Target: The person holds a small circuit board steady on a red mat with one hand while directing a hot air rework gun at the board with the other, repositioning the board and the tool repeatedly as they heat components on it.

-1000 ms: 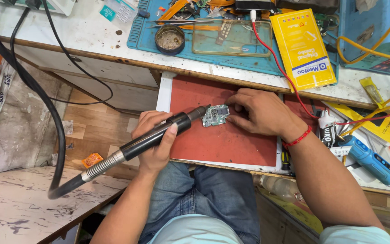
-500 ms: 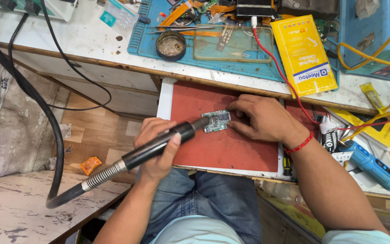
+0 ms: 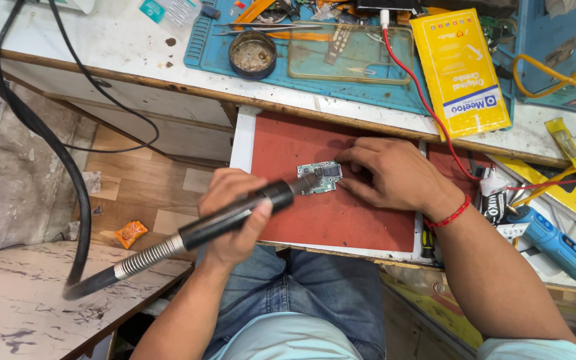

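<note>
My left hand (image 3: 235, 213) grips a black hot-air wand (image 3: 235, 215) with a thick black hose running off to the lower left. Its nozzle tip points at a small green circuit board (image 3: 323, 178) lying on a red mat (image 3: 328, 220) on a pull-out shelf. My right hand (image 3: 389, 175) rests on the mat at the right edge of the board, its fingertips touching the board and holding it down. A red thread band sits on my right wrist.
A blue work mat (image 3: 368, 87) on the white bench holds a round tin (image 3: 253, 55), tweezers and a clear phone case. A yellow box (image 3: 460, 73) lies to the right, with a red wire (image 3: 428, 107), a blue tool (image 3: 558, 243) and yellow packets nearby.
The wand tip has moved a little closer over the circuit board. My right hand stays on the board's right edge.
</note>
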Available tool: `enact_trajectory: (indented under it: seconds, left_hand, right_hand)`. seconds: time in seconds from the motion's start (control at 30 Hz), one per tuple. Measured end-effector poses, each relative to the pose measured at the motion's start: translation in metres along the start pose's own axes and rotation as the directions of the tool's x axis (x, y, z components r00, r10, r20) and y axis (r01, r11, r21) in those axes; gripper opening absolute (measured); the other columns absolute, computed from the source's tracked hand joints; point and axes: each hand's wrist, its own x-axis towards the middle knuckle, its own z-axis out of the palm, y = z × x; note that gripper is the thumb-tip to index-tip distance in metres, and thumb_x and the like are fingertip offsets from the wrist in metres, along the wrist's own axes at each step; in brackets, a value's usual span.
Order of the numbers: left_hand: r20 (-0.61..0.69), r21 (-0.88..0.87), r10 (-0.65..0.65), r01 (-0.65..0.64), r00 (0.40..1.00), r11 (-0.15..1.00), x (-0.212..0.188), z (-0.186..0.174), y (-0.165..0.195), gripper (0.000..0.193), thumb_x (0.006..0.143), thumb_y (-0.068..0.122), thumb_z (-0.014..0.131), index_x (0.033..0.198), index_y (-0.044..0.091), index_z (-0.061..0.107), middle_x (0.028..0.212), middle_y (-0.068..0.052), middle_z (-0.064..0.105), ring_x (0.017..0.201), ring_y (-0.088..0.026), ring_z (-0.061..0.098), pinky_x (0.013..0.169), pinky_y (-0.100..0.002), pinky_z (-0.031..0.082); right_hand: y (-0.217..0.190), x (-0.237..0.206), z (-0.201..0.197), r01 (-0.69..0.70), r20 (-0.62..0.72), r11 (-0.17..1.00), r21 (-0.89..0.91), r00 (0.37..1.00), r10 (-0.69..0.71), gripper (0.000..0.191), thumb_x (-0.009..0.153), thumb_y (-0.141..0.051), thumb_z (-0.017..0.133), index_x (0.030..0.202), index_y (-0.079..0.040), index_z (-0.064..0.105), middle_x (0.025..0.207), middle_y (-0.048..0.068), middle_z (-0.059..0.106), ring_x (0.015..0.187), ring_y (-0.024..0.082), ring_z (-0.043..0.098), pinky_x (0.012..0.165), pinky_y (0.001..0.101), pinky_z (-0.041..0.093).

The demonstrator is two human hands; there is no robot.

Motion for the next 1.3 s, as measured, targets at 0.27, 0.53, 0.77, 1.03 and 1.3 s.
enact_trajectory:
  seconds: [0.27, 0.53, 0.77, 1.03, 1.3]
  left_hand:
    - [0.03, -0.015, 0.024, -0.024, 0.999, 1.0, -0.002, 0.003, -0.008, 0.032, 0.088, 0.028, 0.073, 0.102, 0.0, 0.072, 0.096, -0.012, 0.071, 0.097, -0.027, 0.069, 0.093, -0.039, 0.056]
    - [0.07, -0.018, 0.024, -0.023, 0.997, 1.0, 0.001, 0.003, -0.007, 0.033, 0.089, 0.027, 0.074, 0.108, 0.0, 0.073, 0.102, -0.013, 0.072, 0.101, -0.029, 0.068, 0.096, -0.04, 0.055]
    - [0.123, -0.051, 0.085, -0.079, 0.989, 0.996, -0.003, 0.005, -0.011, 0.034, 0.09, 0.027, 0.076, 0.11, 0.0, 0.072, 0.102, -0.014, 0.072, 0.102, -0.03, 0.067, 0.091, -0.038, 0.055]
    - [0.076, -0.013, 0.062, -0.061, 0.995, 0.998, -0.001, 0.009, -0.01, 0.036, 0.091, 0.03, 0.076, 0.109, -0.001, 0.072, 0.1, -0.013, 0.073, 0.098, -0.027, 0.069, 0.09, -0.038, 0.055]
    - [0.072, -0.092, 0.12, -0.113, 0.99, 0.989, -0.004, 0.008, -0.012, 0.03, 0.091, 0.031, 0.074, 0.101, 0.003, 0.073, 0.092, -0.009, 0.073, 0.089, -0.024, 0.07, 0.086, -0.035, 0.056]
  right_hand:
    - [0.006, 0.002, 0.002, -0.017, 0.011, 1.0, -0.006, 1.0, 0.017, 0.035, 0.081, -0.025, 0.078, 0.111, -0.008, 0.072, 0.087, 0.011, 0.066, 0.08, 0.032, 0.067, 0.067, 0.0439, 0.053]
    - [0.005, 0.001, 0.001, 0.042, -0.033, 0.998, -0.038, 0.999, -0.043, 0.034, 0.081, -0.024, 0.078, 0.11, -0.007, 0.072, 0.089, 0.011, 0.066, 0.081, 0.033, 0.066, 0.068, 0.044, 0.053]
    - [0.005, -0.003, 0.006, 0.043, 0.002, 0.998, -0.051, 0.999, -0.043, 0.036, 0.081, -0.024, 0.078, 0.112, -0.007, 0.072, 0.085, 0.01, 0.064, 0.078, 0.034, 0.064, 0.066, 0.0445, 0.052]
    - [0.005, -0.001, 0.005, 0.039, 0.011, 0.998, -0.052, 0.999, -0.038, 0.036, 0.082, -0.026, 0.079, 0.112, -0.007, 0.072, 0.086, 0.01, 0.065, 0.08, 0.034, 0.065, 0.067, 0.0444, 0.053]
    - [0.008, -0.002, 0.005, 0.036, 0.016, 0.998, -0.042, 0.999, -0.036, 0.036, 0.081, -0.025, 0.079, 0.111, -0.007, 0.072, 0.089, 0.011, 0.066, 0.081, 0.034, 0.065, 0.068, 0.0448, 0.053]
